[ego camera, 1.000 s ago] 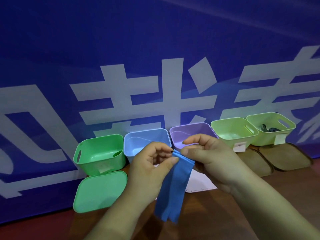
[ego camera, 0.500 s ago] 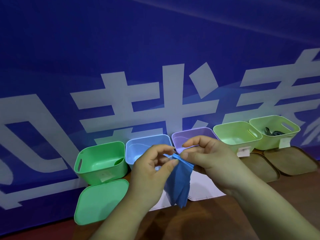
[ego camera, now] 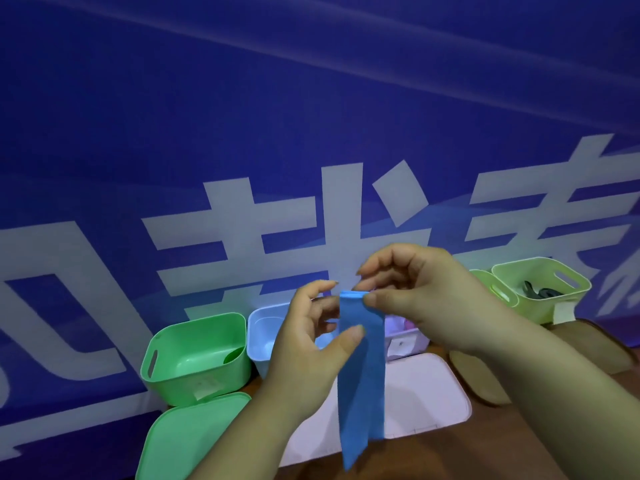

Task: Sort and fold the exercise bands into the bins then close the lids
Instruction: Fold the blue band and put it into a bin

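I am watching a flat blue rubber exercise band [ego camera: 362, 375] hanging doubled over in the air above the brown wooden table [ego camera: 450, 455]. My left hand [ego camera: 311, 344] is pinching it just below the fold, with the thumb on the front face. My right hand [ego camera: 426, 299] is pinching the folded top edge.

Under them a rounded green plastic lid [ego camera: 180, 441] and a pale pink plastic lid [ego camera: 426, 396] are lying flat. Behind these, 5 open bins are standing in a row:

- a green plastic bin [ego camera: 197, 355]
- a light blue plastic bin [ego camera: 263, 327]
- a lilac plastic bin [ego camera: 405, 337], mostly hidden
- 2 yellow-green plastic bins [ego camera: 498, 292], the far one holding a dark coiled band [ego camera: 540, 292]

A blue banner with white characters [ego camera: 311, 133] is filling the background.
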